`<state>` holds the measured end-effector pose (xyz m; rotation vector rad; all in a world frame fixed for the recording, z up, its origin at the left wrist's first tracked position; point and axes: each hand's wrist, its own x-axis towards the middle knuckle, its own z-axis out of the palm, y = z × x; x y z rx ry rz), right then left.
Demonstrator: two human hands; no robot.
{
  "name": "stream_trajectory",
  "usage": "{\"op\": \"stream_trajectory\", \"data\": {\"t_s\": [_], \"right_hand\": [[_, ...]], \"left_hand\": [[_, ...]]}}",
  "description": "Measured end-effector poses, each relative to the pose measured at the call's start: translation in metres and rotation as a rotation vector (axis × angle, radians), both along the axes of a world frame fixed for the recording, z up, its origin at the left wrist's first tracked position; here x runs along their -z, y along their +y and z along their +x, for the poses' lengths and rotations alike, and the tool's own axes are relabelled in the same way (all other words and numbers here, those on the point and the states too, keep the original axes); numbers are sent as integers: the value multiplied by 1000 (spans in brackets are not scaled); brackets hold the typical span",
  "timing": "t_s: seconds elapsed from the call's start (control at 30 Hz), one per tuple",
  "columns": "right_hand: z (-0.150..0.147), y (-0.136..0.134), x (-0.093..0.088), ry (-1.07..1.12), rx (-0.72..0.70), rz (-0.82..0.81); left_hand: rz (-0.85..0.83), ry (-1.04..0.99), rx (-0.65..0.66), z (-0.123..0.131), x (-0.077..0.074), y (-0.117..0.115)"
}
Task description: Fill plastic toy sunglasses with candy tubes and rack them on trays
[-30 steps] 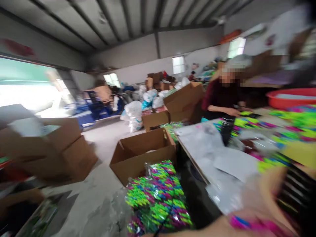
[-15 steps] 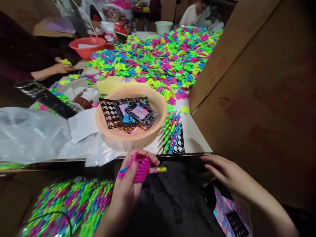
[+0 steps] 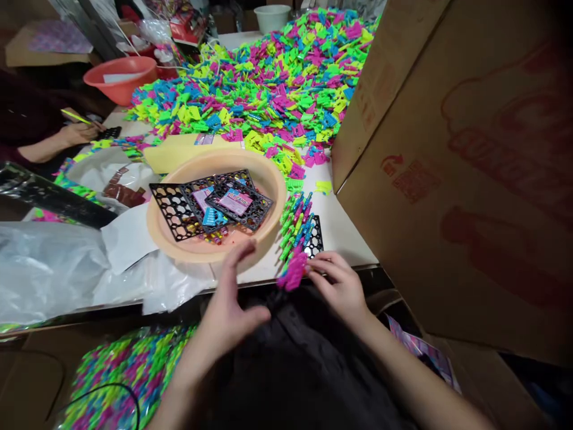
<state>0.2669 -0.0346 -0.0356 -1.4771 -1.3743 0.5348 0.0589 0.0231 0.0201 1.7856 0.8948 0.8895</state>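
Note:
My right hand (image 3: 342,292) pinches the end of a bright pink plastic toy piece (image 3: 293,270) just past the table's front edge. To its left, my left hand (image 3: 228,310) holds nothing, its thumb and fingers spread apart. Right behind the pink piece, several slim green, pink and blue sticks (image 3: 295,224) stand in a black honeycomb tray (image 3: 317,236). A peach basin (image 3: 154,230) beyond my left hand contains black perforated trays, a blue toy piece (image 3: 215,217) and printed cards (image 3: 237,202).
A big heap of neon plastic pieces (image 3: 268,89) covers the back of the table. A tall carton (image 3: 447,179) walls off the right. Clear plastic bags (image 3: 54,269) lie left. Below is a bag of colourful pieces (image 3: 129,370). At left, a co-worker's hand (image 3: 71,134) holds a yellow piece.
The pink piece has passed from my left hand to my right and moved right, near the sticks. My left hand has opened. My right hand has come in from the right.

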Motion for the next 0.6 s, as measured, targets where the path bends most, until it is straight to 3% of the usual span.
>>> {"op": "stream_trajectory", "data": {"t_s": [0.1,0.17,0.23,0.37,0.5,0.6], "right_hand": [[17,5,21,106,188,-67],[25,8,31,147,245,-89],[30,12,40,158,274,-86],[33,18,56,145,295,-85],[31,24,73,208,254,-178],[29,28,80,213,180,-144]], "left_hand": [[274,478,-110,-10,5,52],[237,783,-49,-13,10,86],[74,986,69,-13,17,115],[-125,1057,206,-11,31,145],[-154,1053,247,-10,39,151],[-183,1054,263,-11,42,152]]}}
